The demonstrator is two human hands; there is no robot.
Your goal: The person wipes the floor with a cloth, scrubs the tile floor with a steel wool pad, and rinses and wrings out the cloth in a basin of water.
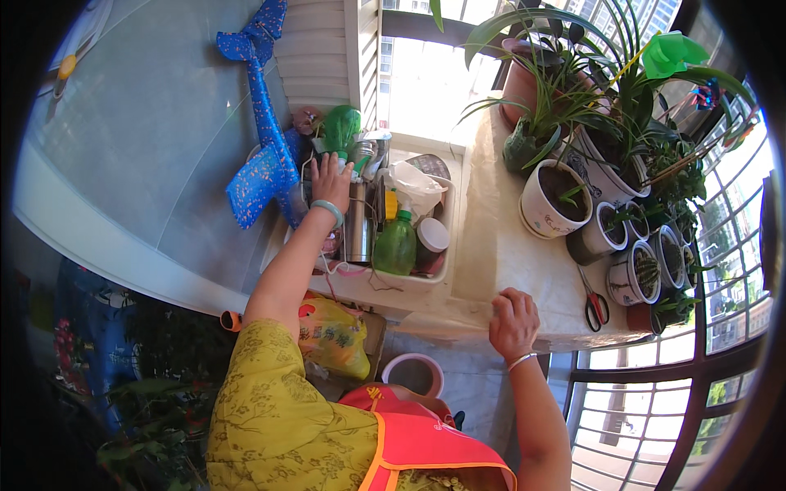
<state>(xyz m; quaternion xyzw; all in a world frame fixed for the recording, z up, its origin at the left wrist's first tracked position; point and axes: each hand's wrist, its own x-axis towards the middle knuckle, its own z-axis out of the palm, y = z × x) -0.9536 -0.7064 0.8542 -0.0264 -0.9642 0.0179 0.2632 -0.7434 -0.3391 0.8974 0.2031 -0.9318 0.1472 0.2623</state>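
Observation:
My left hand (331,182) reaches into the crowded white basket (451,245), over the neck of an upturned green spray bottle (341,127); whether its fingers grip the bottle I cannot tell. Beside it in the basket stand a steel flask (358,227), a second green spray bottle (396,245), a white-lidded jar (433,235) and a crumpled white plastic bag (414,184). My right hand (514,322), fingers curled, is at the front edge of the covered ledge (479,270). No object shows in it. Red-handled scissors (595,310) lie to its right.
Potted plants crowd the ledge's right side, among them a white pot (556,199) and a small cactus (646,270). A blue speckled fish-tail-shaped object (264,116) stands left of the basket. Below are a yellow plastic bag (334,337) and a pink-rimmed bucket (436,374). Barred windows border the right.

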